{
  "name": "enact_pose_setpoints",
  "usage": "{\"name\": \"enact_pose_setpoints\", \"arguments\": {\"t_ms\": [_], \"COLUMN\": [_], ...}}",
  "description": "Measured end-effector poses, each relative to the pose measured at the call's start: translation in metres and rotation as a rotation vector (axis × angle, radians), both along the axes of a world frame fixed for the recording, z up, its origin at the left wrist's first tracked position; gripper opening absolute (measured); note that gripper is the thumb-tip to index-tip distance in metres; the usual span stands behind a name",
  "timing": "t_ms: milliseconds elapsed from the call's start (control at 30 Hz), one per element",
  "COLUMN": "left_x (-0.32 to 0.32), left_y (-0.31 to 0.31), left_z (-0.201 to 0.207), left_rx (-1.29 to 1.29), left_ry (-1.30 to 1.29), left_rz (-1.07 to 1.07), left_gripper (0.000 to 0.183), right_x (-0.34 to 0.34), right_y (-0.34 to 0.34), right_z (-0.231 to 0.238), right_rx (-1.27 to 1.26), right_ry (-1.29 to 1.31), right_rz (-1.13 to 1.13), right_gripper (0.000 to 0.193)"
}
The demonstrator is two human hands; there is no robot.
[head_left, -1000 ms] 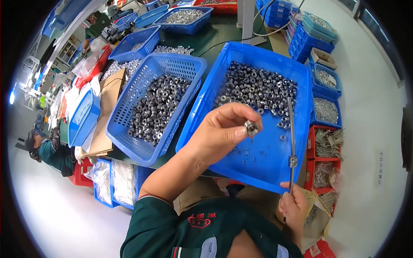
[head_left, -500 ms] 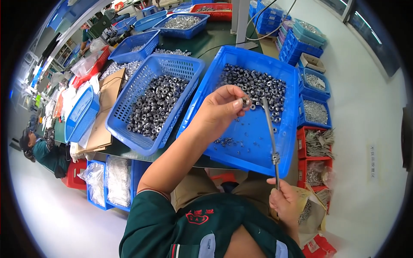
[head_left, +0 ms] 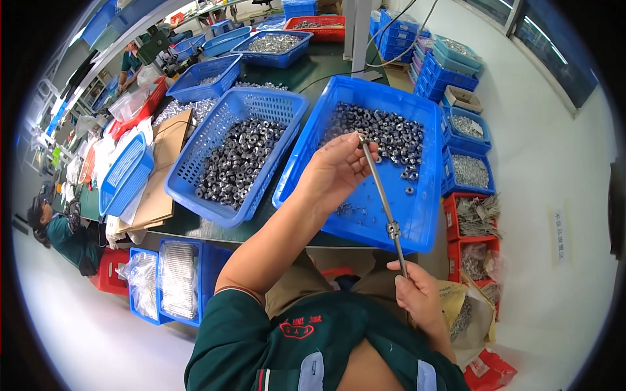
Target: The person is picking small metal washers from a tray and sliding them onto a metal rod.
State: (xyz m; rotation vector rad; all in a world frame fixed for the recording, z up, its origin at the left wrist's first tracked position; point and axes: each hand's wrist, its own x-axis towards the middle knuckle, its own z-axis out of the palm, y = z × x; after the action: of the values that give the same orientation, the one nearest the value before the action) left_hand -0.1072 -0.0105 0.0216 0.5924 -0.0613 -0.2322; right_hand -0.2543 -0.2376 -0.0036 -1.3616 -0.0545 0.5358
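My left hand (head_left: pixel 340 164) is over the blue tray, its thumb and fingers closed on a small metal ring (head_left: pixel 363 139). My right hand (head_left: pixel 420 290), in front of the tray's near edge, grips the lower end of a thin metal rod (head_left: pixel 382 194). The rod slants up and to the left, with its far tip at the ring. Whether the tip has entered the ring I cannot tell. A small metal collar (head_left: pixel 392 229) sits on the rod's lower half. Dark metal rings (head_left: pixel 391 133) lie heaped in the far part of the blue tray (head_left: pixel 427 218).
Left of the tray stands a blue perforated basket (head_left: pixel 179 179) full of similar rings (head_left: pixel 244 159). Flat cardboard (head_left: pixel 153 195) and a tilted blue basket (head_left: pixel 125 173) are further left. Stacked bins (head_left: pixel 466 166) line the right wall. A co-worker (head_left: pixel 65 231) sits at the far left.
The rod's tip has swung left, from apart to meeting the ring in my left fingers. My right hand has shifted a little left. My left hand has turned, showing more of its palm.
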Motion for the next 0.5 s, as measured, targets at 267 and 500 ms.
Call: {"name": "enact_pose_setpoints", "arguments": {"t_ms": [267,500], "left_x": [0.002,-0.008], "left_y": [0.014,-0.006], "left_z": [-0.001,0.003], "left_rx": [0.147,0.225], "left_ry": [-0.061,-0.072], "left_rz": [-0.024,-0.113], "left_gripper": [0.014,0.021], "right_x": [-0.005,0.002], "right_y": [-0.005,0.002], "right_z": [0.014,0.012], "right_rx": [0.027,0.068], "right_ry": [0.072,0.044], "right_rz": [0.009,-0.031], "right_gripper": [0.028,0.027]}}
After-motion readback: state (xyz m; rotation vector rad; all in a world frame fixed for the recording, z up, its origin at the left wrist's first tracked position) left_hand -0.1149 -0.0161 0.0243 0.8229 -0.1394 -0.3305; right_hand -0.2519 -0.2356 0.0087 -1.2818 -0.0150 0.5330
